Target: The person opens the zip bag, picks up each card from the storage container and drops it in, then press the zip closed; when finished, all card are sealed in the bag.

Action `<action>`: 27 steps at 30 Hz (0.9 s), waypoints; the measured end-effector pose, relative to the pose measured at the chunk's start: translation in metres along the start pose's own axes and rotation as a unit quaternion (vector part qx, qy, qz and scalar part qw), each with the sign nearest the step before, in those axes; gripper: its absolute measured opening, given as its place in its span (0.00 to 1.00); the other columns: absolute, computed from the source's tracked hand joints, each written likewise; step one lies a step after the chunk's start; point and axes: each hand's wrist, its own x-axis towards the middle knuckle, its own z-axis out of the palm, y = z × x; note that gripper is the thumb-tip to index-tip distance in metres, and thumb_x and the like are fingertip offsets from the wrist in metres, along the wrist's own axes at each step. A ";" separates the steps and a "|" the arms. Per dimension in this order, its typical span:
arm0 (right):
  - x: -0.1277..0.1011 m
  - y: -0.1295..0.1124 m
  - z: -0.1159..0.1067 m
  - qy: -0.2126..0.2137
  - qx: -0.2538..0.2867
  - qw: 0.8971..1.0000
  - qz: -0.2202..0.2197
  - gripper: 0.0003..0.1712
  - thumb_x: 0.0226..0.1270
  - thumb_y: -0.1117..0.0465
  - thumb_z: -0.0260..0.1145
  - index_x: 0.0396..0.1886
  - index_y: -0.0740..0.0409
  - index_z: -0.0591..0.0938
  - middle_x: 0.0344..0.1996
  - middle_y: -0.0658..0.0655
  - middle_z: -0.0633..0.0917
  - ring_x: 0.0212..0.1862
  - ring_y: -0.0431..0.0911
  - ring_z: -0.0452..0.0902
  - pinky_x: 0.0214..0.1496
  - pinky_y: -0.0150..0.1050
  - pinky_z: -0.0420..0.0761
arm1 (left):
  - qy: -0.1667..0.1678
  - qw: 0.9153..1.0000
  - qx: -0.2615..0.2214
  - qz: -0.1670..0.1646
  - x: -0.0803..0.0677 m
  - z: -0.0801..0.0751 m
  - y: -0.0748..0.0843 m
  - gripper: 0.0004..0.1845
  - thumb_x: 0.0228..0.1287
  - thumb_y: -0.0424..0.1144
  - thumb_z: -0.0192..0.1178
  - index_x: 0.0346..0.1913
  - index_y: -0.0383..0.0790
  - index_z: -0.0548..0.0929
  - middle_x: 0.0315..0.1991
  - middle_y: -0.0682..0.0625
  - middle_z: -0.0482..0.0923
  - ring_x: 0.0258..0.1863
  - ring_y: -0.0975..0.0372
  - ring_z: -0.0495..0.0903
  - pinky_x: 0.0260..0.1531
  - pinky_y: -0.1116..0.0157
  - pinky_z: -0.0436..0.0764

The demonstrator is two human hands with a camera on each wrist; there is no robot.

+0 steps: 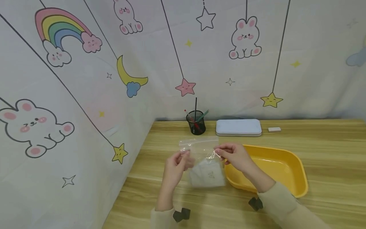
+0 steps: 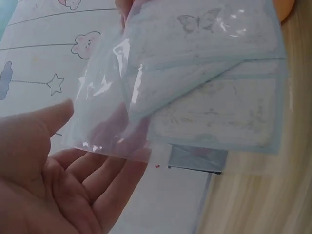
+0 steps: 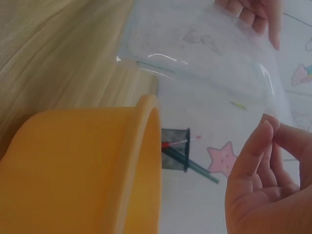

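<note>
A clear zip-top plastic bag (image 1: 201, 146) hangs between both hands above the table, its zip edge uppermost. Inside are flat white pieces (image 2: 214, 114) with pale blue borders, one bearing a grey butterfly print; they overlap in the lower part of the bag. At the bag's right side, my right hand (image 1: 235, 156) pinches the clear film between thumb and index finger. My left hand (image 1: 175, 165) is at the opposite side. In the left wrist view its fingers extend behind the film, while the thumb stands apart from them.
A yellow plastic basin (image 1: 301, 178) stands on the wooden table (image 1: 331, 159), just under the right forearm. Along the back are a black mesh pen holder (image 1: 197, 125) with pens, a white case (image 1: 238, 128) and a small white eraser (image 1: 274, 129). A printed curtain (image 1: 137, 121) borders the table.
</note>
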 end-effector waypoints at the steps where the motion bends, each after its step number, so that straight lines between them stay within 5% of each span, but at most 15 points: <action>1: 0.001 0.001 0.001 0.002 0.002 1.000 0.000 0.18 0.66 0.57 0.66 0.47 0.68 0.83 0.32 0.59 0.85 0.31 0.45 0.78 0.30 0.36 0.80 | -0.013 1.000 0.001 -0.004 -0.001 -0.001 -0.003 0.20 0.69 0.48 0.58 0.53 0.37 0.81 0.36 0.43 0.84 0.33 0.53 0.84 0.35 0.60 0.82; 10: 0.005 0.007 0.004 0.023 -0.021 0.999 0.015 0.14 0.68 0.59 0.65 0.46 0.65 0.83 0.35 0.61 0.86 0.32 0.47 0.79 0.31 0.37 0.81 | -0.139 0.989 0.053 -0.014 -0.004 -0.013 -0.033 0.18 0.63 0.33 0.64 0.53 0.29 0.79 0.37 0.42 0.83 0.34 0.52 0.81 0.33 0.63 0.80; 15: 0.008 0.010 0.003 0.036 -0.103 0.994 0.003 0.11 0.68 0.59 0.65 0.42 0.62 0.84 0.31 0.55 0.86 0.31 0.47 0.80 0.31 0.42 0.81 | -0.132 0.990 0.050 -0.027 -0.007 -0.019 -0.031 0.14 0.60 0.26 0.63 0.48 0.23 0.79 0.33 0.40 0.81 0.31 0.49 0.81 0.34 0.55 0.81; 18: 0.010 0.010 0.002 0.044 -0.209 0.977 -0.029 0.08 0.67 0.57 0.66 0.38 0.57 0.85 0.28 0.49 0.84 0.31 0.45 0.79 0.33 0.41 0.80 | -0.103 0.992 0.057 -0.047 -0.009 -0.020 -0.029 0.13 0.60 0.28 0.64 0.47 0.26 0.80 0.32 0.41 0.82 0.30 0.53 0.81 0.32 0.60 0.80; 22: 0.014 0.009 0.001 0.049 -0.339 0.937 -0.066 0.07 0.64 0.54 0.68 0.32 0.51 0.85 0.27 0.45 0.82 0.29 0.43 0.74 0.30 0.38 0.75 | -0.075 0.993 0.071 -0.054 -0.007 -0.020 -0.036 0.12 0.59 0.31 0.66 0.45 0.29 0.82 0.30 0.46 0.82 0.28 0.59 0.80 0.29 0.67 0.77; 27: 0.018 0.010 0.002 0.027 -0.414 0.907 -0.066 0.06 0.61 0.54 0.70 0.28 0.49 0.86 0.26 0.44 0.80 0.26 0.42 0.70 0.25 0.36 0.72 | -0.069 0.992 0.090 -0.058 -0.008 -0.017 -0.039 0.08 0.58 0.29 0.66 0.40 0.29 0.82 0.27 0.47 0.82 0.25 0.55 0.81 0.27 0.63 0.80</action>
